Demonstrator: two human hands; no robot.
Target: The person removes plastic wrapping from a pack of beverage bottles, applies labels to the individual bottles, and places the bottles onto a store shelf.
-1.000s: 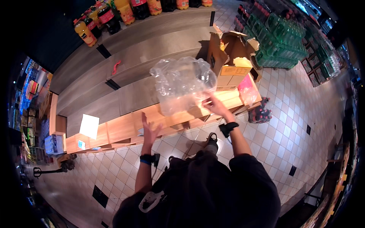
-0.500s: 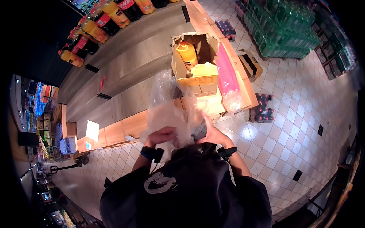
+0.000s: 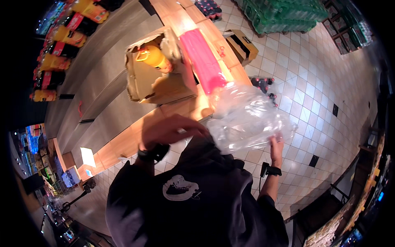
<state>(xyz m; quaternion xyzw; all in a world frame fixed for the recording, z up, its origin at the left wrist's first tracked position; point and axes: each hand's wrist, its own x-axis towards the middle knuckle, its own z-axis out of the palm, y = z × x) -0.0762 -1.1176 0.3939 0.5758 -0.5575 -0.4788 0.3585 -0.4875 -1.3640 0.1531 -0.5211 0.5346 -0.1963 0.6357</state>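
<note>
A crumpled sheet of clear plastic wrap (image 3: 247,119) hangs in front of me on the right, over the ledge corner and the floor. My right hand (image 3: 277,146) grips its near right edge, the fingers partly behind the film. My left hand (image 3: 170,128) is held over the ledge with its fingers stretched towards the wrap, and nothing shows in it. Beyond the left hand stands an opened cardboard box (image 3: 142,88) with torn edges. Inside it is a bottle of orange drink (image 3: 154,57) with an orange cap and handle.
A pink plastic-covered pack (image 3: 201,57) lies along the wooden ledge (image 3: 119,144) beside the box. Grey stepped shelves (image 3: 98,86) carry rows of bottles (image 3: 68,37) at far left. On the floor are an open carton (image 3: 242,47), dark bottle packs (image 3: 263,83) and stacked green bottles (image 3: 284,14).
The plastic wrap has swung from the middle over to the right with my right hand. My left hand has come off it and reaches across the ledge. The view has turned.
</note>
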